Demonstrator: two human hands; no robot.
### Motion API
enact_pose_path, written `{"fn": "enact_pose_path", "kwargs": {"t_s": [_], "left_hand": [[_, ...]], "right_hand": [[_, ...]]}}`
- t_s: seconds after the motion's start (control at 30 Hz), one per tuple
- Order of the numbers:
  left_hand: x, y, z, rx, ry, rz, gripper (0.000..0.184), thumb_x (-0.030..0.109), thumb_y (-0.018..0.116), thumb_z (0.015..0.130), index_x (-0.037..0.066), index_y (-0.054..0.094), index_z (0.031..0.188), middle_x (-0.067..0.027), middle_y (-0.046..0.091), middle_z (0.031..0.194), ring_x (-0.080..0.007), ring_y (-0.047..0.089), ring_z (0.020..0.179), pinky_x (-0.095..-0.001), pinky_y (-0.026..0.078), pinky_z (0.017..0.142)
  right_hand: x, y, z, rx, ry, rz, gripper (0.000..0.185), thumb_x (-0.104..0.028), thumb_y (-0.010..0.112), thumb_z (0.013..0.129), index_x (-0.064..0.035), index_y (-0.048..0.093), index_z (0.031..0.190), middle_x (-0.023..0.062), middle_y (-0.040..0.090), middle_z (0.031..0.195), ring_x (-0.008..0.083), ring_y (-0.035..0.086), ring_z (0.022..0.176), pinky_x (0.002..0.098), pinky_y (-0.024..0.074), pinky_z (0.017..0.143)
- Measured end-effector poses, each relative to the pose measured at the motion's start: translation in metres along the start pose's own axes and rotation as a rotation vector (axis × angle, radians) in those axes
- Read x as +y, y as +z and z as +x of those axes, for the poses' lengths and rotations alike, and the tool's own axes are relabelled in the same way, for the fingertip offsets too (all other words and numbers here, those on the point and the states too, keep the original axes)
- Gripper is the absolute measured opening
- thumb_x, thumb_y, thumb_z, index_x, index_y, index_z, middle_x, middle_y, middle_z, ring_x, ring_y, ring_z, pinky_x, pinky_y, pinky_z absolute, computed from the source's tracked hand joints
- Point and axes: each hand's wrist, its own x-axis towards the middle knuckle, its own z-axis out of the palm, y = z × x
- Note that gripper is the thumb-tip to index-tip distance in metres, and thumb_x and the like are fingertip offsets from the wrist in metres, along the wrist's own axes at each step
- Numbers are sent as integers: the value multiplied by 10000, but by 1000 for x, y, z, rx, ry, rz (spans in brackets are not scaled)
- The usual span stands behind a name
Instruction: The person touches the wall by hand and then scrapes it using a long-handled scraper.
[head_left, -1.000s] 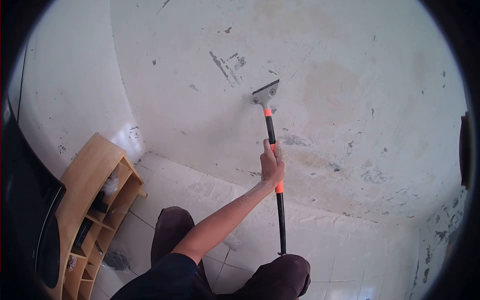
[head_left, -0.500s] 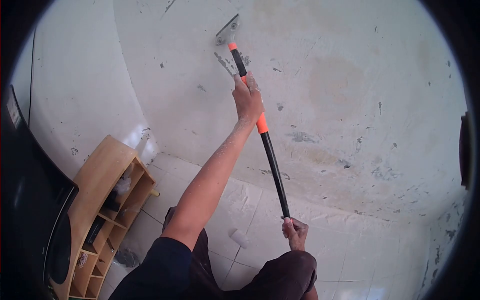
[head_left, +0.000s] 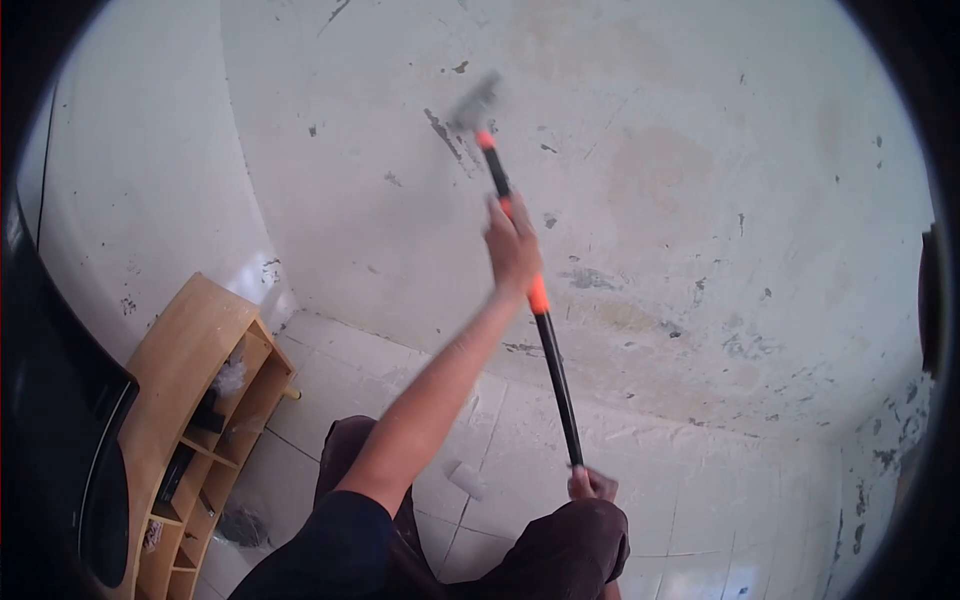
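Hands [head_left: 514, 252] grip scraper [head_left: 556, 378]; shelf unit [head_left: 190, 330] holds crumpled plastic [head_left: 230, 376].

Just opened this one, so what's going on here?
A person is working at a patchy wall with a long-handled scraper. The left hand grips the handle partway up, and the right hand holds its lower end, near the right knee. The scraper's head is blurred, over a dark scuffed patch; whether it touches the wall is hard to tell. A wooden shelf unit stands off to the left.
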Motion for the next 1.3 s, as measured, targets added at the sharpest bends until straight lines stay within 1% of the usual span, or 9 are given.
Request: {"fn": "enact_pose_path", "kwargs": {"t_s": [0.1,0.2,0.33,0.4,0.73,0.87,1.0,1.2,1.3], "left_hand": [[29,-21,52,-62,-143,-78,335,328,446,1089,-5,480,1063,-159,623,677,-331,651,552,-459,491,497],[39,-28,37,-78,-201,-72,325,319,446,1089,-2,485,1053,-120,612,661,-278,639,524,-417,510,483],[-8,-16,-8,-59,-109,34,323,310,462,1089,-13,472,1099,-184,609,665,-365,645,588,-488,460,545],[-20,-7,-51,-71,-144,24,317,307,472,1086,-9,462,1090,-214,606,675,-417,641,635,-514,434,575],[-41,24,-203,-306,-454,-126,299,331,461,1095,36,415,1107,-145,560,597,-354,625,519,-479,440,473],[-29,36,-203,-292,-488,-233,315,363,426,1102,50,385,1100,-55,509,568,-217,568,399,-364,454,360],[-25,50,-207,-282,-508,-313,301,347,421,1104,48,380,1110,-61,519,600,-209,567,408,-362,457,366],[-53,23,-145,-47,-559,-350,309,324,417,1104,18,371,1118,-62,507,655,-203,559,413,-357,477,368],[-55,8,-129,-38,-576,-313,322,328,424,1101,10,375,1110,-63,510,655,-196,555,416,-361,477,358]], "right_hand": [[-63,30,23,-30,-22,222,407,-343,736,965,-27,632,731,-52,496,613,36,405,544,257,271,494],[-47,33,26,-60,-31,176,373,-317,707,989,-18,663,770,-50,494,612,34,405,547,267,275,493],[-6,14,-2,-58,40,115,368,-347,720,976,18,752,998,-14,574,648,66,459,512,255,322,473],[-21,10,-44,120,182,71,388,-345,744,948,-22,675,746,-44,504,602,52,411,531,275,282,483],[209,-107,-128,310,251,-40,580,-549,623,970,-87,473,653,-34,390,602,99,358,574,345,252,481],[154,-143,-94,248,-45,-89,403,-321,756,922,-32,628,672,-40,499,574,65,418,506,280,291,462],[81,-167,-68,267,93,-103,394,-253,740,908,-63,568,609,-36,497,555,68,437,488,259,311,452],[-11,-175,-4,155,-93,-492,440,-354,771,900,24,653,707,-13,490,552,73,431,545,283,324,499],[-8,-149,-5,145,-69,-481,530,-440,722,917,-36,546,622,-36,443,541,74,395,536,297,287,494]]}}
